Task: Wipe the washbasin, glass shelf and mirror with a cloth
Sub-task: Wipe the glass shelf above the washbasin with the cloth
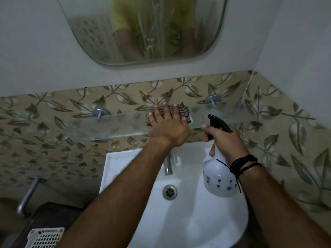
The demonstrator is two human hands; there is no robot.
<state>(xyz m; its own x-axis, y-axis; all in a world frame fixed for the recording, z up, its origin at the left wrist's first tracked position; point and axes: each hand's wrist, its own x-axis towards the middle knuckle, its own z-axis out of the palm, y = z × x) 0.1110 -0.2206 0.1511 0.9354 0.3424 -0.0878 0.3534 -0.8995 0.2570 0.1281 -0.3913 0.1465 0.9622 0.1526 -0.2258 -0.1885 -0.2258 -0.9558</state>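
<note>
Standing at the basin, a person had the left hand (167,125) spread flat, fingers apart, pressing a striped brown-and-cream cloth (184,111) onto the frosted glass shelf (100,127); the open palm presumably spread pressure for wiping.

Item: right hand (226,140), closed around the neck of a translucent white spray bottle with blue flower prints (219,181), forefinger near its black trigger; held over the white ceramic washbasin (188,221), likely so drips fell inside and spray stayed ready.

Item: shelf, fixed by round metal brackets (212,101) to leaf-patterned beige wall tile (268,113), just above the basin.

Item: rounded wall mirror (143,29), above; streaked with liquid, upper part cut off.

Item: metal tap (168,166), largely hidden under the left forearm.

Item: white slotted plastic basket (44,238), cropped at the bottom edge.

Cloth mostly covered by the hand; its size unclear.
</note>
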